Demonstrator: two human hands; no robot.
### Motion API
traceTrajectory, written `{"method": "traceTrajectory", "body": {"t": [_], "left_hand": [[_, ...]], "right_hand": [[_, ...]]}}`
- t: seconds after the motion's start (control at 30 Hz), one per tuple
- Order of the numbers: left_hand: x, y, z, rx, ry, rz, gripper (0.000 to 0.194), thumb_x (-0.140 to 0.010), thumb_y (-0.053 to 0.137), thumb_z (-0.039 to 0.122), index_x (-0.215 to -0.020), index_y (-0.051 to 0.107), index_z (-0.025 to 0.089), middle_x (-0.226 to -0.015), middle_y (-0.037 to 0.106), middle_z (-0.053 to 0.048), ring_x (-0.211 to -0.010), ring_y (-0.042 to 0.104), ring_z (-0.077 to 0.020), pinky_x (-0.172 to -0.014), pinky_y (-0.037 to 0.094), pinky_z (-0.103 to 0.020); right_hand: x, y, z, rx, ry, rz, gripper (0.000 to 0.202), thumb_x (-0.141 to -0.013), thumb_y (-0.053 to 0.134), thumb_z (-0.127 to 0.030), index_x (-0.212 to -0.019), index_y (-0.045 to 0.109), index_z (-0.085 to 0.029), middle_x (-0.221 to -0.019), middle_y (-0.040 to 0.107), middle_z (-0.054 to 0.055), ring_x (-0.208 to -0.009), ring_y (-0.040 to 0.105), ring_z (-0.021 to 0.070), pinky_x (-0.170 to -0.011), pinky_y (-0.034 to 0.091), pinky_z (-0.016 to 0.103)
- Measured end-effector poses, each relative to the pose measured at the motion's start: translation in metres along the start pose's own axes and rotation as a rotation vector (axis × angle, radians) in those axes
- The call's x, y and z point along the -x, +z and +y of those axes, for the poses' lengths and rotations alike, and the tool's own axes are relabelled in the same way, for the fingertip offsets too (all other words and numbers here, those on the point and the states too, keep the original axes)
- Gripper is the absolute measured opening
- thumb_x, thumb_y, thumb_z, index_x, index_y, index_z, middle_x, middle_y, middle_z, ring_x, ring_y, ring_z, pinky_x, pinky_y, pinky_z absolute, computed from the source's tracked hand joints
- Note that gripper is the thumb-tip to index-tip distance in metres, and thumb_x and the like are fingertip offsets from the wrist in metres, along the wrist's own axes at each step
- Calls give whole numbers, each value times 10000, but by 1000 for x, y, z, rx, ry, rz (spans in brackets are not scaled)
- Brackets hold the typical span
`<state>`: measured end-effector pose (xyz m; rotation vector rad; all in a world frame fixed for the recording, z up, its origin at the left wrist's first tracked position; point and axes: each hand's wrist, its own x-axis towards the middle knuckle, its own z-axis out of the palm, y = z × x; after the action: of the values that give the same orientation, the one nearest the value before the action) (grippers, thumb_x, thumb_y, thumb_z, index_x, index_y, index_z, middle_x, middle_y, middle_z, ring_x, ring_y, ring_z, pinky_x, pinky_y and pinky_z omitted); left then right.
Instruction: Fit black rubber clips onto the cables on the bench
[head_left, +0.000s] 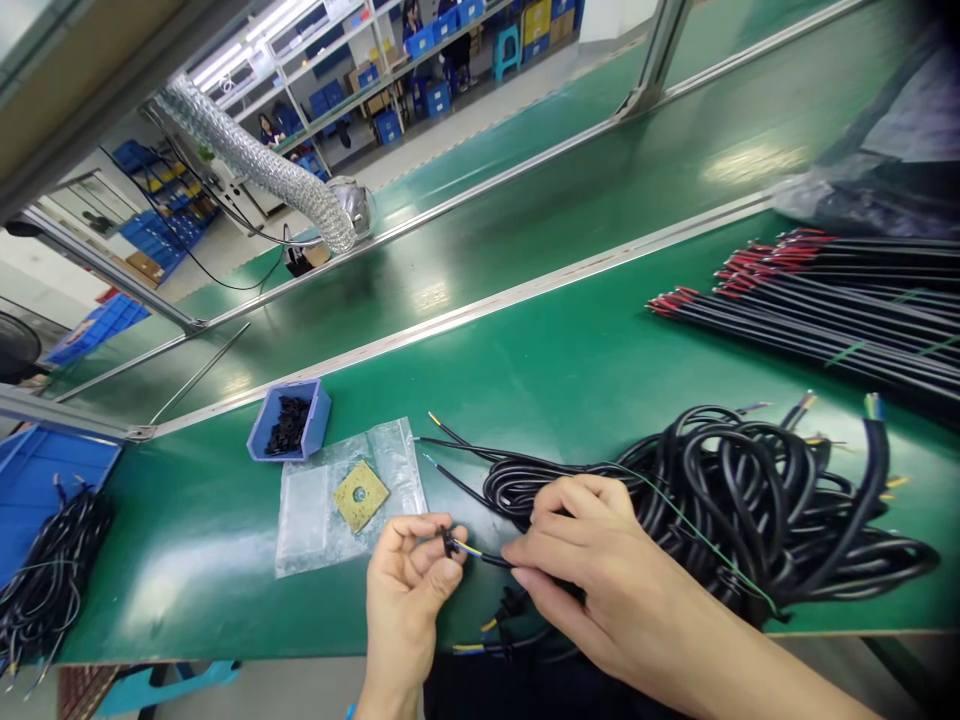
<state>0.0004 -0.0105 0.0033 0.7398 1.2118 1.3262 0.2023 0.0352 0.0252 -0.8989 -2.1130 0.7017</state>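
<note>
My left hand (405,590) pinches a small black plastic part (450,543) between thumb and fingers. Yellow and blue wires run through or beside this part; I cannot tell which. They come out of the stripped end of a black cable (491,558), which my right hand (592,550) grips just behind the bared wires. Beyond and right of my right hand lies a coiled heap of black cables (690,470) with bared coloured wire ends. Below my hands, near the table's front edge, lie more stripped cable ends (471,649) beside similar black parts.
A blue bin (324,420) holds small black parts. Near it, a yellowish square plate with a hole (346,502) rests on a clear plastic bag (300,530). Red-tipped black cables (810,310) lie right. Another cable bundle (52,550) sits by a blue crate (82,455) at left.
</note>
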Motion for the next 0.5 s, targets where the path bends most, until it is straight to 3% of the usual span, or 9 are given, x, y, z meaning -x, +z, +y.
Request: {"method": "traceTrajectory", "body": {"t": [0.23, 0.4, 0.5], "left_hand": [[-3, 3, -4, -44, -90, -139, 275, -619, 901, 165, -835, 732, 162, -981, 762, -84, -880, 729, -179, -780, 575, -227], [-7, 8, -9, -27, -87, -31, 349, -554, 930, 163, -856, 758, 189, -868, 720, -19, -712, 712, -116, -662, 568, -167], [-7, 4, -16, 3, -69, -41, 328, -554, 933, 237, -845, 787, 198, -704, 633, 25, -569, 676, -92, -525, 534, -134]], "right_hand": [[0, -1, 1, 1, 8, -17, 135, -895, 569, -112, -855, 651, -212, -691, 587, -48, -797, 450, 159, -829, 243, 374], [2, 3, 1, 13, 14, 52, 141, -917, 565, -147, -893, 672, -234, -693, 608, -35, -825, 473, 176, -849, 244, 386], [3, 6, 2, 28, 30, 105, 147, -927, 558, -167, -893, 681, -240, -691, 613, -27, -840, 485, 185, -864, 245, 397]]}}
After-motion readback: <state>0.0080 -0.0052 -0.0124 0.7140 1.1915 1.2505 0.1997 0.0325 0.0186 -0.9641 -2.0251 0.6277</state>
